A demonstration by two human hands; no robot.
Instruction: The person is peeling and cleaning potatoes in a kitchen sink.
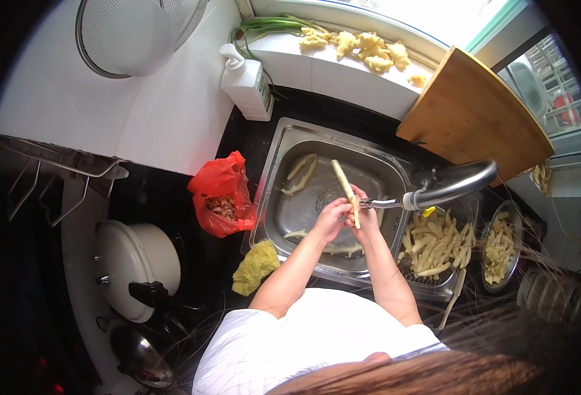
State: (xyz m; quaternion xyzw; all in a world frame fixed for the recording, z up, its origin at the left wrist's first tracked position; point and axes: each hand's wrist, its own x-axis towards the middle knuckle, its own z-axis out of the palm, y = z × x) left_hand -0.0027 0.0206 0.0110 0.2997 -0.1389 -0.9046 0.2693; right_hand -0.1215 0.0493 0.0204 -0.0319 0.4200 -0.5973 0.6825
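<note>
Over the stainless-steel sink point(295, 138), my left hand point(331, 218) and my right hand point(367, 218) hold one long, pale root vegetable point(341, 177). The fingers of both hands close around its lower part, and its thicker end points away from me. Close by my right hand is the metal tip of the faucet point(443, 190); I cannot tell whether water runs. On the sink floor lie several loose roots, among them a forked root point(304, 180) at the far left and a knobbly root point(345, 250) below my hands.
To the right, a draining basin point(468, 210) holds many pale roots, beside a bowl point(517, 247) of cut pieces. A red plastic bag point(216, 177), a yellow cloth point(256, 266) and a pressure cooker point(164, 256) stand left. Behind are a pump bottle point(248, 89), ginger point(369, 47) and a wooden board point(473, 113).
</note>
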